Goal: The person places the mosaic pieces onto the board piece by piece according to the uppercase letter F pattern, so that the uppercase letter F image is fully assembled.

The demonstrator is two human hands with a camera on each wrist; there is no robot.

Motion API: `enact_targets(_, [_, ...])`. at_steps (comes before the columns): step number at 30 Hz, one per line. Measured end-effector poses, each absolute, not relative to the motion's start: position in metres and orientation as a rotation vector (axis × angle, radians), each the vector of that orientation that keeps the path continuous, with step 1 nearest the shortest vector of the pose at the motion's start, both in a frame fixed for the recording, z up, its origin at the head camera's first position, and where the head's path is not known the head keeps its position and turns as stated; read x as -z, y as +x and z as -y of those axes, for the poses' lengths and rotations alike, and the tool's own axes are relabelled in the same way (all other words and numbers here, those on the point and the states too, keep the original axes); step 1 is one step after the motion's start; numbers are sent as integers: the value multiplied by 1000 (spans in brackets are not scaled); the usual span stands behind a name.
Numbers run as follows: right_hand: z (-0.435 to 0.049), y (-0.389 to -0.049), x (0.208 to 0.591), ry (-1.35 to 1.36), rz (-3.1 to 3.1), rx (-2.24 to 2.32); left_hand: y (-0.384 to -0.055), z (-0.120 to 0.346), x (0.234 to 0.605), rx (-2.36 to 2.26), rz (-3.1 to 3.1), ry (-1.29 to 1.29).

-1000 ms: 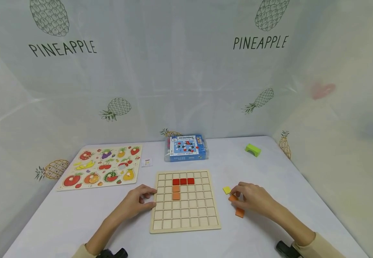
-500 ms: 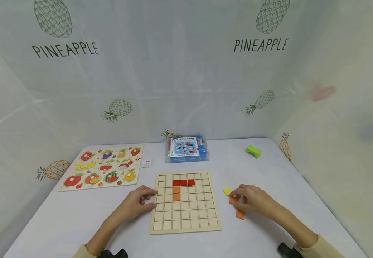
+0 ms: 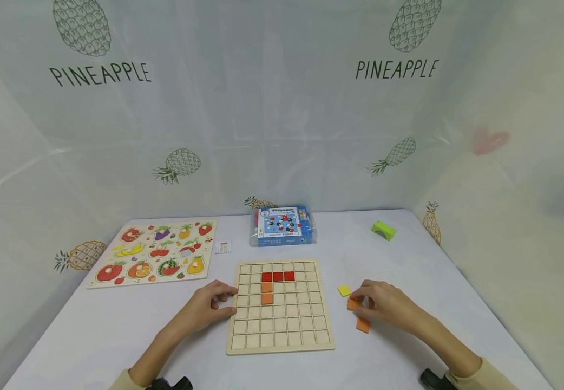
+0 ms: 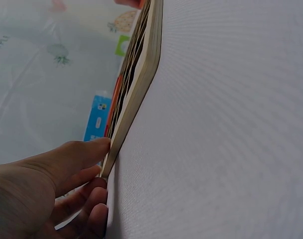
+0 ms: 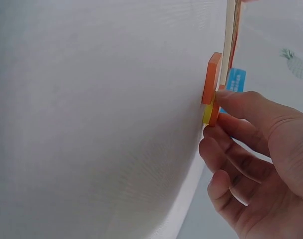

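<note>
At left edge of wooden grid board (image 3: 287, 325): left hand (image 3: 210, 304) is resting thumb and fingertips there, digits apart, probably steadying it.
Right of board: right hand (image 3: 384, 304) is pinching orange tile (image 3: 352, 304), likely using fingertips because it's thin.
Loose tiles: yellow tile (image 3: 343, 290) and second orange tile (image 3: 363, 325) are lying near right hand, seemingly for easy reach.
Grid cells: red tiles (image 3: 277, 277), placed orange tiles (image 3: 267, 298) are sitting inside.
</note>
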State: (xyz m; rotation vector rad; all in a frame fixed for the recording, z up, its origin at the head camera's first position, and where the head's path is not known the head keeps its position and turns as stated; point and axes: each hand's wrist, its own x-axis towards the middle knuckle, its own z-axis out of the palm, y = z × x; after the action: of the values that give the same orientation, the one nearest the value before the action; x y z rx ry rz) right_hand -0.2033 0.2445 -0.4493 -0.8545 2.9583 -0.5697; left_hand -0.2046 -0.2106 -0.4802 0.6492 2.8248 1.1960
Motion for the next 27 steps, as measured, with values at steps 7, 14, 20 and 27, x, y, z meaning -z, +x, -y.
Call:
enact_targets(7, [-245,-201,446,-856,-2963,590,-206,210,480,-1191,-2824,642])
enact_targets(14, [-246,-201,445,-896,-2966,610,-205,211,481,-1194,-2812,648])
enact_targets(20, [-240,-204,442,-956,-2991,612,-206,212,481,-1210,-2808,648])
enact_targets(27, [-228,-206,438,-984,-2986,613,-205,213,481,-1198,-2810,644])
